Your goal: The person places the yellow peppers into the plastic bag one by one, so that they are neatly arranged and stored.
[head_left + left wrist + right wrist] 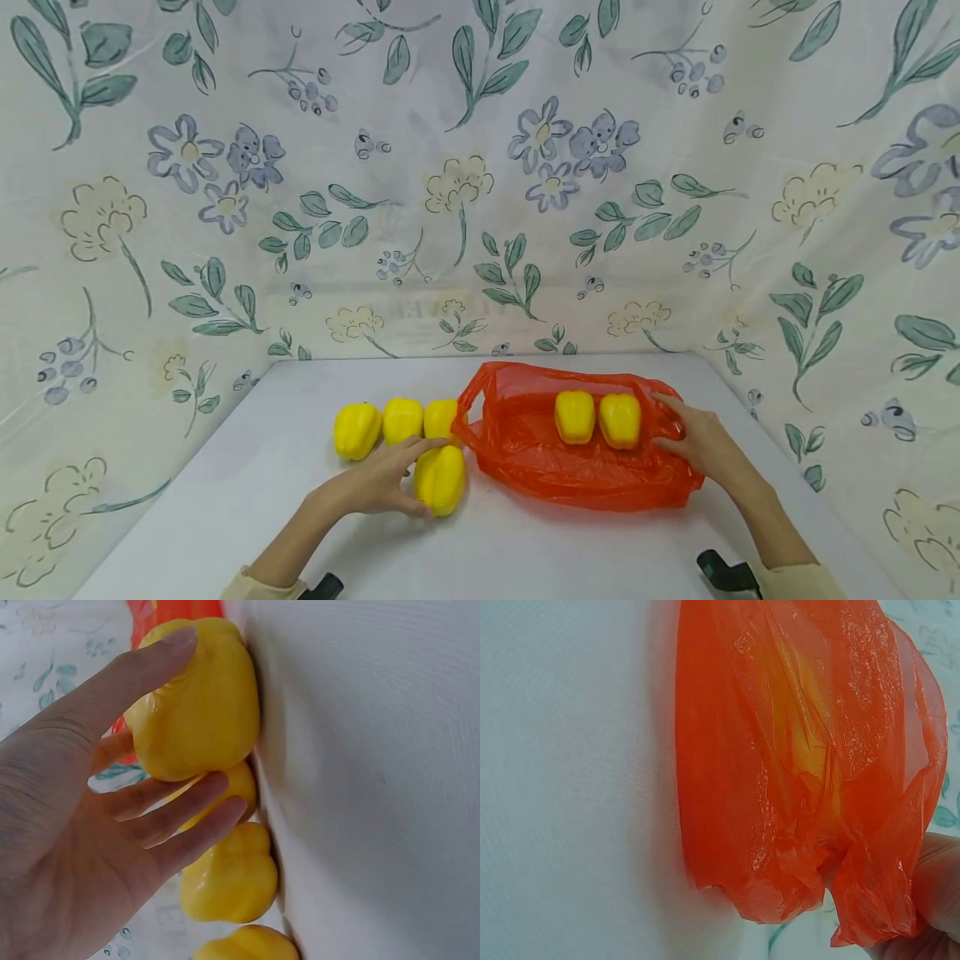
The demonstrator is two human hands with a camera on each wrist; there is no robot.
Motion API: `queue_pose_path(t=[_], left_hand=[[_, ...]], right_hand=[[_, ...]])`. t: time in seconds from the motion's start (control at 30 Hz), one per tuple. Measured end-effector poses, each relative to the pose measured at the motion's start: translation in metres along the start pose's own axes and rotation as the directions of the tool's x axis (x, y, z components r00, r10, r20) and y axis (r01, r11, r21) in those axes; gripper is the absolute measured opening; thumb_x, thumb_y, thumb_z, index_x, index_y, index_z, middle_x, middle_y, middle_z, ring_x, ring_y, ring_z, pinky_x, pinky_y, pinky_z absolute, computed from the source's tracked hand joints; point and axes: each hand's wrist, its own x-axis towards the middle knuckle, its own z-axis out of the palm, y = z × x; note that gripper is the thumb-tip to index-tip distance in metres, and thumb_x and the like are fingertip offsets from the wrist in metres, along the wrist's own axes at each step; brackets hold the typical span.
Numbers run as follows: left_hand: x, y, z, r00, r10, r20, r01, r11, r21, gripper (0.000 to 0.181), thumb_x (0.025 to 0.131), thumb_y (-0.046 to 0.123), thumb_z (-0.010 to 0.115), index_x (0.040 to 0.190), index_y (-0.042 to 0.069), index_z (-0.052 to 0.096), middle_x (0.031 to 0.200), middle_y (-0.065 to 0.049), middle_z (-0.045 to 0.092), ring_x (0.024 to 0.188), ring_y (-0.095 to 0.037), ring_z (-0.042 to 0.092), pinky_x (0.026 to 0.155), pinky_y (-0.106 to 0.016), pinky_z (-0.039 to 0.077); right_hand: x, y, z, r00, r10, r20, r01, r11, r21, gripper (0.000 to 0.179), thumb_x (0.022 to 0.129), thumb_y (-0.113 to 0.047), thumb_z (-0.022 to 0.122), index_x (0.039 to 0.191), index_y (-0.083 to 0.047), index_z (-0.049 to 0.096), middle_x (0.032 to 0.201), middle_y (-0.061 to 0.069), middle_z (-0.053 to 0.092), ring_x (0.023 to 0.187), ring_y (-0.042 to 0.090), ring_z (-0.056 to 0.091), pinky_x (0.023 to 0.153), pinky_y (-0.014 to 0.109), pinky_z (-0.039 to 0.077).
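Observation:
My left hand point(382, 479) has its thumb and index finger at opposite sides of a yellow bell pepper point(441, 481), the nearest of a small group. In the left wrist view the thumb lies across that pepper point(202, 705) while the other fingers point(176, 810) extend loosely below it. A red plastic bag point(517, 467) lies with its mouth spread, and two yellow bell peppers point(575, 417) sit in it. At its right end my right hand point(697, 442) grips the rim. Bunched red film point(877, 892) shows by the thumb point(937, 885) in the right wrist view.
Three more yellow bell peppers point(403, 421) stand in a row behind the left hand, the rightmost next to the bag's handle loop point(468, 400). Everything rests on a white table point(540, 550). Floral cloth point(405, 250) hangs behind and along the sides.

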Motion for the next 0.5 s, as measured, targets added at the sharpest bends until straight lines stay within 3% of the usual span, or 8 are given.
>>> queue_pose_path(t=[0.13, 0.3, 0.5], left_hand=[[-0.002, 0.001, -0.003, 1.0, 0.023, -0.01, -0.023, 0.999, -0.026, 0.086, 0.075, 0.043, 0.083, 0.148, 0.028, 0.04, 0.138, 0.0, 0.051, 0.113, -0.017, 0.052, 0.091, -0.04, 0.057], [-0.006, 0.003, -0.011, 0.996, 0.06, -0.063, -0.06, 0.998, 0.007, 0.085, 0.076, 0.036, 0.083, 0.148, 0.021, 0.041, 0.132, 0.003, 0.054, 0.109, -0.013, 0.054, 0.087, -0.032, 0.057], [-0.008, 0.005, -0.021, 0.993, 0.056, -0.099, -0.059, 0.998, -0.027, 0.086, 0.076, 0.029, 0.082, 0.149, 0.023, 0.039, 0.139, 0.001, 0.051, 0.112, -0.013, 0.051, 0.091, -0.036, 0.057]], right_hand=[[0.0, -0.001, 0.0, 1.0, -0.003, -0.001, 0.003, 1.0, 0.006, 0.073, 0.082, -0.011, 0.077, 0.145, -0.007, 0.042, 0.132, 0.029, 0.056, 0.113, 0.046, 0.056, 0.078, 0.048, 0.06], [0.0, -0.001, 0.0, 1.0, 0.0, 0.003, 0.0, 1.0, 0.007, 0.073, 0.082, -0.011, 0.077, 0.145, -0.006, 0.042, 0.132, 0.03, 0.055, 0.113, 0.047, 0.056, 0.078, 0.048, 0.06], [0.0, -0.001, 0.0, 1.0, -0.003, 0.005, 0.003, 1.0, 0.001, 0.073, 0.082, -0.012, 0.077, 0.145, -0.006, 0.041, 0.133, 0.03, 0.055, 0.113, 0.048, 0.056, 0.079, 0.049, 0.06]])
